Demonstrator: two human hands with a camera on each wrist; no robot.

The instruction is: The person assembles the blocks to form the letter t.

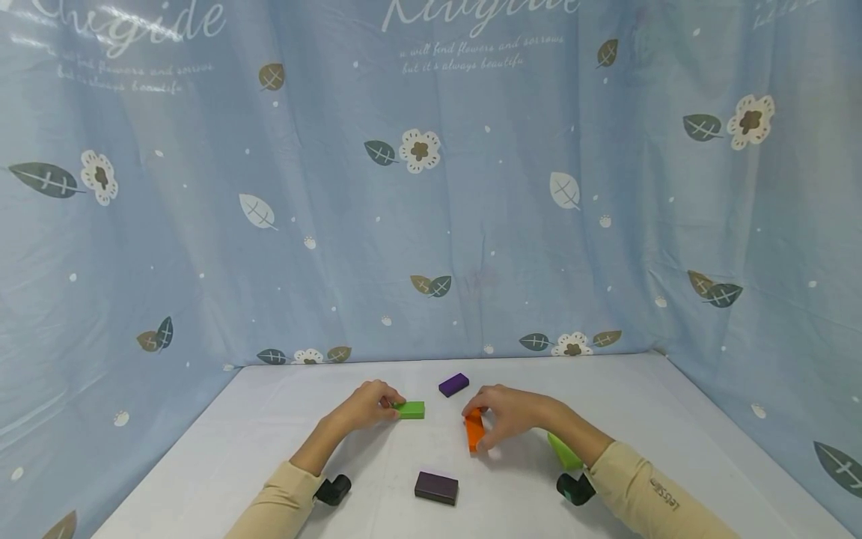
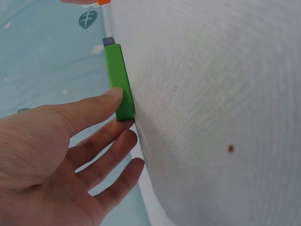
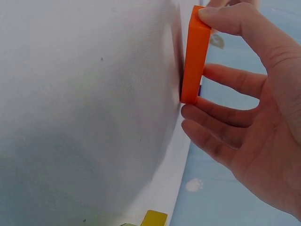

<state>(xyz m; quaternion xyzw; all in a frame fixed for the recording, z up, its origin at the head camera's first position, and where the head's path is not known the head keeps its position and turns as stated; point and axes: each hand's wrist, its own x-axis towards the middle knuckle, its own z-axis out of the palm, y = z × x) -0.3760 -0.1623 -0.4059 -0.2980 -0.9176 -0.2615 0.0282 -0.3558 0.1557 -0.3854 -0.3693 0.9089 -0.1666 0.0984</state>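
My left hand (image 1: 367,404) pinches the left end of a green rectangular block (image 1: 411,410) that lies on the white table. In the left wrist view the thumb presses the face of the green block (image 2: 117,75), and the other fingers spread below its end. An orange rectangular block (image 1: 474,430) is held by my right hand (image 1: 513,412), right of the green one. The right wrist view has the thumb at one end of the orange block (image 3: 195,56) and fingertips along its side and other end. Between and beyond the hands lies a purple block (image 1: 454,385).
A dark block (image 1: 436,488) lies nearer me on the white table (image 1: 377,509). Partly behind the right forearm is a lime-green piece (image 1: 564,452). A yellow block (image 3: 154,218) shows low in the right wrist view. A blue patterned curtain (image 1: 471,224) surrounds the table's back and sides.
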